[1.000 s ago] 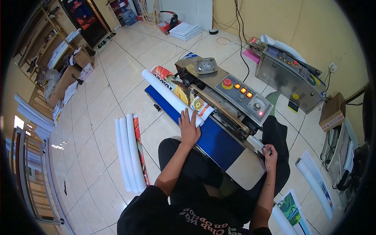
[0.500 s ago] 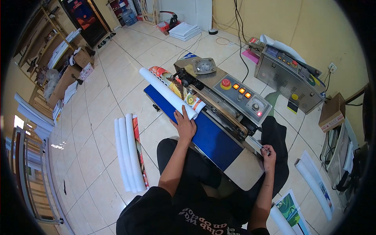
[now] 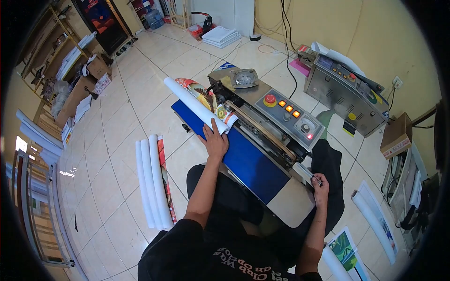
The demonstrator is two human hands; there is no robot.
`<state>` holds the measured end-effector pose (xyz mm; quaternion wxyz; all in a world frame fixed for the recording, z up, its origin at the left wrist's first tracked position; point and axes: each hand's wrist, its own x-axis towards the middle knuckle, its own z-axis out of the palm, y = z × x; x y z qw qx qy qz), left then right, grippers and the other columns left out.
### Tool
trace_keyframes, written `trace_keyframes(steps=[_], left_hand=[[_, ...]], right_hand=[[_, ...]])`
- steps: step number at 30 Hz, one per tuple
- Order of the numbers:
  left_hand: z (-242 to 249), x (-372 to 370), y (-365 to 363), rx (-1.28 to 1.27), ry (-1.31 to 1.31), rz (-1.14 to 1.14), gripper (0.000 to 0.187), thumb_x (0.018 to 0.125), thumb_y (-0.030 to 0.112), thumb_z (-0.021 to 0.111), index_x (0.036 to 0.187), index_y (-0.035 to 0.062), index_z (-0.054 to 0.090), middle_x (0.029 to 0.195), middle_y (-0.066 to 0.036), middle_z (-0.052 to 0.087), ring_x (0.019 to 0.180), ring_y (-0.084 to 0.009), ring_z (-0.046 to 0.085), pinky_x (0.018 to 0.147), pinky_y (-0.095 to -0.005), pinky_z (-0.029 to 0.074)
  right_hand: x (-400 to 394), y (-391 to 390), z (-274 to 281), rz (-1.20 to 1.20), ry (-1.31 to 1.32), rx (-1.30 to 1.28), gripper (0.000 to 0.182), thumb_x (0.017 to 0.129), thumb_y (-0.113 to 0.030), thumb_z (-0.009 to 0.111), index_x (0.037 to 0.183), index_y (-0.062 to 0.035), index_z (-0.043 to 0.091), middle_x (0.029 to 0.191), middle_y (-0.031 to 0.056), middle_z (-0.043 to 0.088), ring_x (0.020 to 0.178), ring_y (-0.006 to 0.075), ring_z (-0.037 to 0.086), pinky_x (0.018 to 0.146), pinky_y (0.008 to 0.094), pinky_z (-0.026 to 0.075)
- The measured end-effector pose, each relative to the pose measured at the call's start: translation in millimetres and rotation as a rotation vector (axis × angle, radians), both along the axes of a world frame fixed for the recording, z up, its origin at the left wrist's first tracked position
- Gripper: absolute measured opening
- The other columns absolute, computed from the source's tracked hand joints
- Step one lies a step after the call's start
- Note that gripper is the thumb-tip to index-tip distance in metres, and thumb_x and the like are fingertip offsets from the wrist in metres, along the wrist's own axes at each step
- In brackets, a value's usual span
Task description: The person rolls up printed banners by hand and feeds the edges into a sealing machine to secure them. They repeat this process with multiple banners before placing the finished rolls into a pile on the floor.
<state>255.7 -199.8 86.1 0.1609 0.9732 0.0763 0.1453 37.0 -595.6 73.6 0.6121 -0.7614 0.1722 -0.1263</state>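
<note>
A white roll with a colourful printed sheet [image 3: 196,104] lies on the far end of the machine's blue belt [image 3: 255,161]. My left hand [image 3: 216,142] rests with spread fingers on the near end of this roll. Beside the belt runs the metal sealing machine [image 3: 276,110], with a red button and lit orange switches. At the machine's near end, my right hand [image 3: 320,183] has its fingers closed at a light metal guide strip [image 3: 303,172]; whether it grips the strip or something small is unclear.
Several white rolls [image 3: 153,182] lie on the floor to the left. More rolls with prints [image 3: 375,225] lie at the lower right. A second machine [image 3: 344,89] and a cardboard box [image 3: 397,136] stand at the right. Black cables hang behind the machine.
The printed roll has shifted slightly toward the far left end of the belt, and my left hand has moved left with it. My right hand has stayed at the near end.
</note>
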Motion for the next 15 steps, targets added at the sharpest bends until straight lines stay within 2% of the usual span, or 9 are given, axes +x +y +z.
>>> trace_keyframes(steps=[8, 15], left_hand=[[-1, 15, 16, -0.006, -0.011, 0.008, 0.081, 0.087, 0.030, 0.053, 0.154, 0.0099, 0.011, 0.149, -0.035, 0.026, 0.142, -0.0458, 0.022, 0.111, -0.0665, 0.008], [3, 28, 27, 0.027, -0.025, 0.041, 0.081, 0.087, 0.033, 0.052, 0.154, 0.0086, 0.013, 0.145, -0.034, 0.033, 0.141, -0.0449, 0.024, 0.112, -0.0647, 0.009]], right_hand=[[-1, 1, 2, 0.002, 0.030, 0.026, 0.016, 0.086, -0.012, 0.065, 0.098, -0.0011, 0.063, 0.086, 0.0023, 0.061, 0.085, 0.0120, 0.056, 0.081, 0.0262, 0.044], [0, 1, 1, -0.001, 0.025, 0.022, 0.017, 0.086, -0.012, 0.066, 0.099, -0.0013, 0.063, 0.087, 0.0025, 0.062, 0.085, 0.0116, 0.057, 0.081, 0.0260, 0.044]])
